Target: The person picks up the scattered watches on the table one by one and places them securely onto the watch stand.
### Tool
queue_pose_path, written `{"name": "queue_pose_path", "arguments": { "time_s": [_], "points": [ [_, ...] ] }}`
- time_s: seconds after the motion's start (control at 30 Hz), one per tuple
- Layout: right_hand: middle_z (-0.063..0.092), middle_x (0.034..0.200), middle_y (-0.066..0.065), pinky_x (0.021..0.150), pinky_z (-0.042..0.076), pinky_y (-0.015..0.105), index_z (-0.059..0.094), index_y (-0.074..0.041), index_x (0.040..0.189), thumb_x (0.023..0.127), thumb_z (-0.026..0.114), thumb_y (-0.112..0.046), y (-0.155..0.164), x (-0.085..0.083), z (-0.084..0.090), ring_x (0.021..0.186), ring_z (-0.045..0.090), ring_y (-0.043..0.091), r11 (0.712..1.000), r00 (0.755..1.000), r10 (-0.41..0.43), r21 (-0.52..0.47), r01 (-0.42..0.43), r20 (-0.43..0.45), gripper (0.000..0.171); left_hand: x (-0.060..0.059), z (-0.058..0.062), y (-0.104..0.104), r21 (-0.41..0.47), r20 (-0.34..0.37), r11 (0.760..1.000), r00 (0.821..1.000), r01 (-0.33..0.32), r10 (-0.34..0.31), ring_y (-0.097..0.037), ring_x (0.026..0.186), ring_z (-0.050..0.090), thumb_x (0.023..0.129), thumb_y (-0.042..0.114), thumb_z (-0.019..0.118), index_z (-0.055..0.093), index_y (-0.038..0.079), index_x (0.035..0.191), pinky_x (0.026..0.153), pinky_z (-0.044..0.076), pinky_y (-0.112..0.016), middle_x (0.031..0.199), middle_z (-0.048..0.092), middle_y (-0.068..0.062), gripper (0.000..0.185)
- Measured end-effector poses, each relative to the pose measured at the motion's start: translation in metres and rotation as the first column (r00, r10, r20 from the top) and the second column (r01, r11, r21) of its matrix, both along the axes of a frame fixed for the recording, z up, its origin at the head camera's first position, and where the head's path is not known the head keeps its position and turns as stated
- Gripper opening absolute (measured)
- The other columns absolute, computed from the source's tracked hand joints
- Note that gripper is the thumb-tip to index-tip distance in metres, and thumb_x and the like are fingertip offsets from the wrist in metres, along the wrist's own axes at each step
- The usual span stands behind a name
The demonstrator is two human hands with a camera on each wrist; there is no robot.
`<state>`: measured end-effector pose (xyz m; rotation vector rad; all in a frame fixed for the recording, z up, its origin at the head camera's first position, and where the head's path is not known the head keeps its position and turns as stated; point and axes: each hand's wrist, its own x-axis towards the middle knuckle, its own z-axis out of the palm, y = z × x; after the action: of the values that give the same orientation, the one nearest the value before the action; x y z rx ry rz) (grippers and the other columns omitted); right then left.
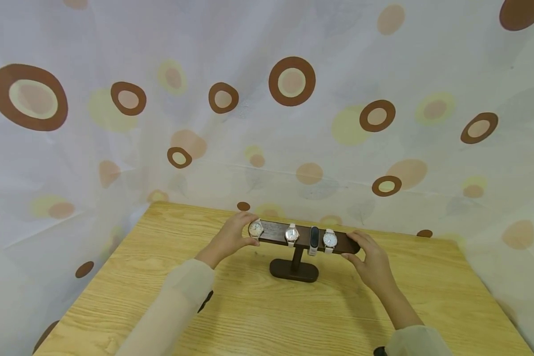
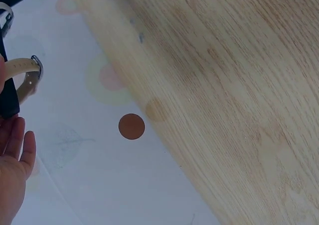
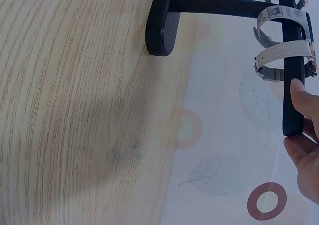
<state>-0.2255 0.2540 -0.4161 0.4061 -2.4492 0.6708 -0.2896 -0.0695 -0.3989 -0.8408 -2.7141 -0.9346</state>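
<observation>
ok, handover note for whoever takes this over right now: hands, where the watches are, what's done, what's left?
Left hand: grips the left end of the dark T-bar watch stand, fingers round the leftmost watch.
Right hand: thumb and fingers on the right end of the bar.
On the bar, left to right: round white-dial watch, second round watch, black fitness band, third round watch. All four strapped round the bar.
Stand base sits on the wooden table, near the back edge by the spotted curtain.
Done: four pieces hang on the bar.
Left: judging by the grip, the leftmost watch is likely being adjusted or removed; can't tell which.
</observation>
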Motion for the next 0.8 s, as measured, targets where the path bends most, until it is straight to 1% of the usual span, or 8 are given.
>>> {"name": "queue_pose_path", "arguments": {
  "time_s": [0.13,0.27,0.37,0.8],
  "points": [
    [0.059,0.115,0.025,0.084,0.05,0.055,0.06,0.006,0.114,0.069,0.077,0.001,0.0,0.0,0.001,0.106,0.056,0.043,1.0,1.0,0.003,0.002,-0.003,0.001,0.049,-0.001,0.002,0.002,-0.024,-0.027,1.0,1.0,0.01,-0.01,-0.032,0.118,0.052,0.071,0.02,0.077,0.054,-0.002,0.125,0.099,0.045,-0.042,0.126,0.055,-0.016,0.063],
    [0.059,0.114,0.025,0.083,0.05,0.054,0.06,0.006,0.113,0.068,0.077,0.001,0.001,-0.001,0.001,0.105,0.057,0.043,1.0,1.0,0.009,0.002,-0.009,-0.008,0.049,-0.001,0.002,0.004,-0.033,-0.09,0.999,0.995,0.033,-0.036,-0.031,0.112,0.055,0.069,0.02,0.079,0.056,-0.003,0.121,0.096,0.047,-0.041,0.12,0.058,-0.015,0.062],
    [0.059,0.114,0.025,0.083,0.05,0.054,0.06,0.007,0.113,0.067,0.077,0.001,0.001,-0.001,0.0,0.105,0.057,0.043,1.0,1.0,0.012,-0.001,-0.012,-0.012,0.049,0.0,0.002,0.006,-0.024,-0.12,0.999,0.991,0.047,-0.05,-0.03,0.109,0.057,0.067,0.02,0.08,0.058,-0.004,0.119,0.095,0.048,-0.04,0.116,0.059,-0.014,0.062],
    [0.06,0.112,0.024,0.08,0.052,0.052,0.061,0.007,0.112,0.067,0.078,0.001,0.001,-0.001,-0.001,0.102,0.059,0.041,1.0,0.999,0.018,0.003,-0.018,-0.037,0.049,0.0,0.001,0.012,-0.046,-0.14,0.998,0.989,0.05,-0.056,-0.027,0.108,0.057,0.067,0.024,0.08,0.058,-0.003,0.119,0.094,0.049,-0.037,0.116,0.06,-0.013,0.062]
  ]
}}
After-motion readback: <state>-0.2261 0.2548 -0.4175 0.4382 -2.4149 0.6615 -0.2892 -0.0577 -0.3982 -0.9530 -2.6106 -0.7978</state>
